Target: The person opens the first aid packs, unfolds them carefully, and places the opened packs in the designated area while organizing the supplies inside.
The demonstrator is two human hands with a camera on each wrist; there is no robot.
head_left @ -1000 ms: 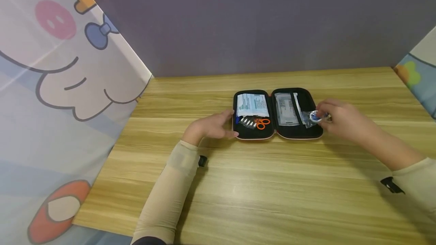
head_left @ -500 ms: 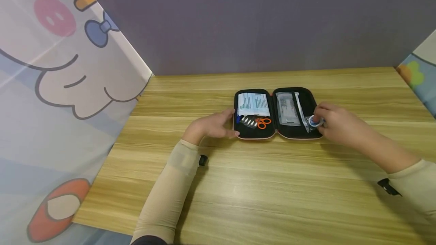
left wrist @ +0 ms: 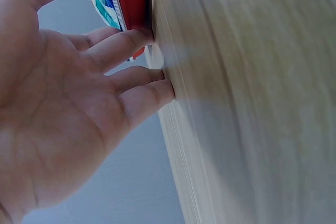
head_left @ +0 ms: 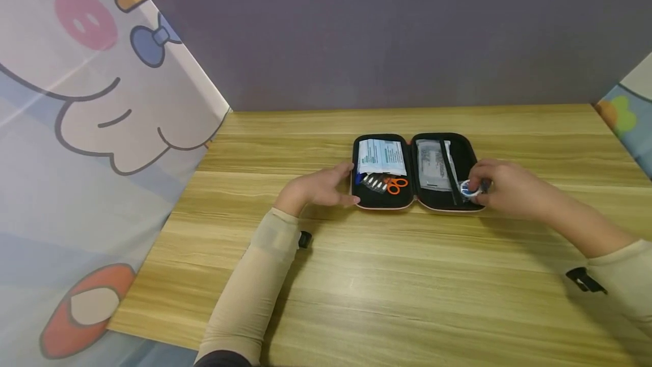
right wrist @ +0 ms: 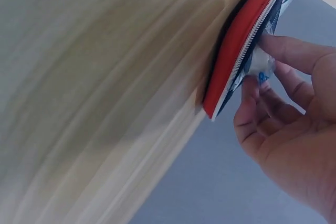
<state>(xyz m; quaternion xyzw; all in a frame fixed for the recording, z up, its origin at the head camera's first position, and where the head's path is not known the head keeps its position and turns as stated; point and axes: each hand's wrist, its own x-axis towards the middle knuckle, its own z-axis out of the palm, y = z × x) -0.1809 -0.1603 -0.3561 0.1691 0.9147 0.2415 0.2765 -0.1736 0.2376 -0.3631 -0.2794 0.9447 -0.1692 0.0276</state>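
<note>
A zip-up first-aid case point(head_left: 383, 201) lies unfolded on the table, red outside and black inside. My right hand point(head_left: 501, 186) pinches a small white-and-blue roll point(head_left: 467, 190) in clear plastic at the right half's lower right corner. In the right wrist view the wrapped roll point(right wrist: 261, 66) sits between thumb and fingers, just inside the zipper edge. My left hand point(head_left: 321, 187) lies with fingers spread at the case's left edge, gripping nothing. Its fingertips rest on the table in the left wrist view. The left half holds white-blue packets point(head_left: 382, 156), orange-handled scissors point(head_left: 395, 185) and cotton swabs point(head_left: 374, 183).
A clear flat packet point(head_left: 433, 166) lies under a black elastic strap point(head_left: 449, 170) in the right half. Wooden tabletop point(head_left: 387, 287) surrounds the case. A grey panel point(head_left: 382, 33) stands behind the table, and a cartoon-printed cloth point(head_left: 102, 186) hangs at the left.
My right hand has brought the wrapped roll down and slightly left, lower beside the strap. The left hand stays at the case's left edge. The head view has shifted slightly.
</note>
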